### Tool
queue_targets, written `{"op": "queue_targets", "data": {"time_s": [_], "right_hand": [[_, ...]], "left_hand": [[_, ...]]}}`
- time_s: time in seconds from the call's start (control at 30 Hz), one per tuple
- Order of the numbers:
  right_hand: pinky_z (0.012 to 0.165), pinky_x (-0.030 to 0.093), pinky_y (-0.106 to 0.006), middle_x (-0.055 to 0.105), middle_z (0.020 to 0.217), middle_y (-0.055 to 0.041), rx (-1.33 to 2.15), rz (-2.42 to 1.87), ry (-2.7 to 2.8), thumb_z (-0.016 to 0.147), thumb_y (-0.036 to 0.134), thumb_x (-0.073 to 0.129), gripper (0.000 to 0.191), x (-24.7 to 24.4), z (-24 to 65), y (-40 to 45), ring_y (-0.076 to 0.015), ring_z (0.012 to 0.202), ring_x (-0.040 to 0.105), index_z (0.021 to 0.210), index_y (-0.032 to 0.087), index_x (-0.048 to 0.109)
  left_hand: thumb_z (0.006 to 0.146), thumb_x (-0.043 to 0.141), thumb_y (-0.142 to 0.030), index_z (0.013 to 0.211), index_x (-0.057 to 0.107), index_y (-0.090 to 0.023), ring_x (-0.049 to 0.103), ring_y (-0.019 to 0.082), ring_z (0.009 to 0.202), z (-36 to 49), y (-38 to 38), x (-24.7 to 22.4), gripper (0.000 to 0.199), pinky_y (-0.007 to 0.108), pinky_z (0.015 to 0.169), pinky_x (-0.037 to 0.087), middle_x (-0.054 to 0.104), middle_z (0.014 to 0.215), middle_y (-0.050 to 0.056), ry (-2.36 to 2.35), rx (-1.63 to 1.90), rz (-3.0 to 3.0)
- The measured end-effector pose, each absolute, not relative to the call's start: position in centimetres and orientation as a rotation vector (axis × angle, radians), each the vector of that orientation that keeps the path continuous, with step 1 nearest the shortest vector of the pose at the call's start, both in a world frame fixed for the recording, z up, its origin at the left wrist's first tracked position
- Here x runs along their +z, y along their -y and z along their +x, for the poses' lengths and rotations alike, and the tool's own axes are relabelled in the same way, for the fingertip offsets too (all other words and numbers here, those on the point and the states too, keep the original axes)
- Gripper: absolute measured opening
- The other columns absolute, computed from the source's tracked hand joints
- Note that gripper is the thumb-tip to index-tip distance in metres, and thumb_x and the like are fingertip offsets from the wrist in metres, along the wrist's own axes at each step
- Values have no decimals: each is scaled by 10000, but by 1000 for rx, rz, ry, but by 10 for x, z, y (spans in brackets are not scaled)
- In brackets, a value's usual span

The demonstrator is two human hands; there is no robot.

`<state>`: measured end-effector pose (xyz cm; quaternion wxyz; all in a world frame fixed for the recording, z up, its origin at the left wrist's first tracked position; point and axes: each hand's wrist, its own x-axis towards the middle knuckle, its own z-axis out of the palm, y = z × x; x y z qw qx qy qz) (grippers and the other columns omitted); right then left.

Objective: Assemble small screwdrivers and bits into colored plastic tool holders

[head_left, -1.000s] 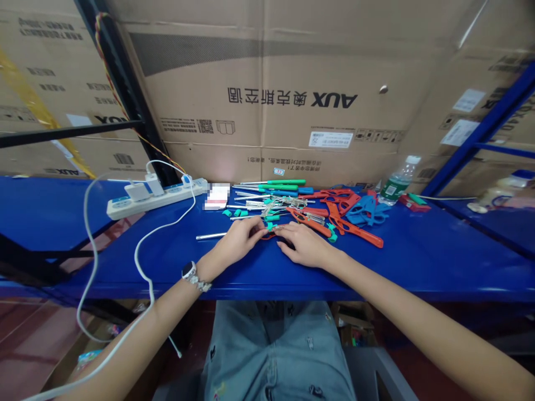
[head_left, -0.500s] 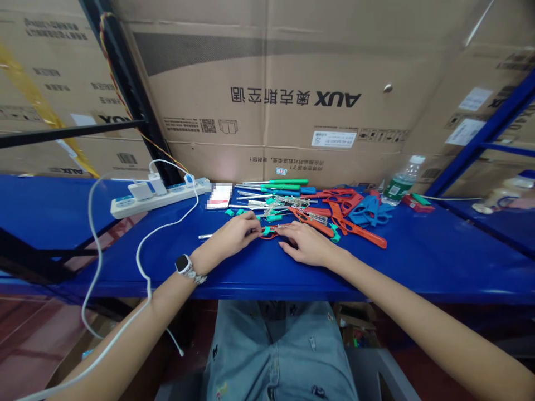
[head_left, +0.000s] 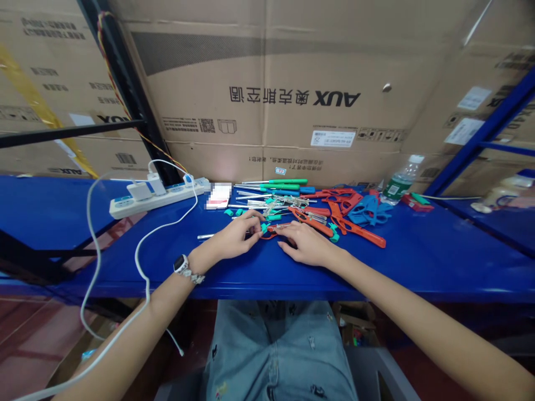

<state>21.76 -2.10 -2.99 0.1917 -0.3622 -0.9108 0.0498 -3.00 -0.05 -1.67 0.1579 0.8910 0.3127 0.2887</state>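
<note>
My left hand [head_left: 244, 236] is closed, its thumb and fingertips pinching a small green plastic piece [head_left: 264, 227]. Against that piece lies an orange plastic part [head_left: 270, 234] with an open loop, flat on the blue table. The fingers of my right hand [head_left: 307, 242] are bent over its right end and hold it; the fingertips partly cover it. Just beyond both hands is a pile of thin metal shafts, green-handled screwdrivers [head_left: 288, 181] and small clear pieces [head_left: 288, 201]. Orange pistol-shaped plastic parts [head_left: 355, 225] lie right of the pile.
Blue plastic parts [head_left: 370, 210] and a water bottle [head_left: 403, 181] stand at the right. A white power strip [head_left: 163, 197] with plugs and cables lies at the left. Large cardboard boxes [head_left: 292, 61] rise behind the blue table [head_left: 251, 278]. A white cable crosses my left forearm.
My left hand has shifted slightly, and the green piece in its fingertips has moved a little left and up. My right hand has barely moved.
</note>
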Motion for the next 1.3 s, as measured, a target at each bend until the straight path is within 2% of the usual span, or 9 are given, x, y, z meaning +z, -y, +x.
{"op": "queue_targets", "data": {"time_s": [0.07,0.17,0.23,0.37,0.7,0.93,1.03,1.23,1.3], "right_hand": [[1002,525,-515,723,1273,-140,146,-1023,2555,993,265,540,347,-30,218,21,-308,1185,634,1291,176,695],[995,527,-513,718,1284,-142,147,-1029,2553,995,272,536,364,-30,218,21,-309,1181,634,1311,167,683],[986,530,-506,724,1274,-132,138,-1032,2555,997,279,535,364,-30,218,21,-305,1167,637,1314,177,681],[983,529,-502,722,1280,-134,126,-1047,2562,1000,286,528,370,-31,218,21,-306,1159,636,1316,167,678],[1043,487,-485,696,1329,-136,219,-1092,2547,984,299,556,394,-27,218,21,-306,1233,608,1339,170,670],[714,466,-330,715,812,-47,381,-1201,2480,964,259,592,389,-14,215,22,-200,744,633,1337,166,647],[618,409,-286,676,731,-1,407,-1203,2387,965,278,592,401,-5,210,20,-166,634,591,1349,161,591],[688,420,-263,737,881,-29,269,-1063,2401,921,172,632,103,2,201,4,-148,733,629,998,191,699],[714,428,-267,749,922,-43,211,-1036,2429,923,172,640,94,1,201,0,-156,770,643,980,190,712]], "left_hand": [[951,549,-263,766,557,-190,655,199,883,-30,-1,-17,198,362,752,551,634,1217,104,-864,854,2491],[929,580,-266,760,528,-199,677,226,959,-29,-3,-21,189,364,777,555,697,1048,87,-860,919,2362],[926,605,-285,809,508,-210,691,210,897,-27,-3,-24,169,353,764,558,705,909,58,-854,976,2229],[922,648,-312,944,524,-215,677,163,712,-21,-4,-29,160,316,672,555,712,861,29,-881,1057,2058],[890,669,-281,890,646,-165,667,156,699,-8,-12,-27,119,279,639,549,695,800,29,-967,1037,1965],[858,716,-316,887,634,-157,663,131,663,-8,-16,-26,181,241,600,546,669,767,16,-911,1043,1798],[843,748,-355,892,630,-158,660,127,645,-10,-16,-28,235,240,596,546,658,736,3,-877,1018,1739],[815,797,-408,915,630,-150,668,121,668,-11,-12,-26,323,270,656,575,695,792,14,-820,1007,1650],[804,813,-399,905,642,-146,669,121,677,-12,-11,-25,322,276,671,580,694,807,14,-825,1020,1623]]}}
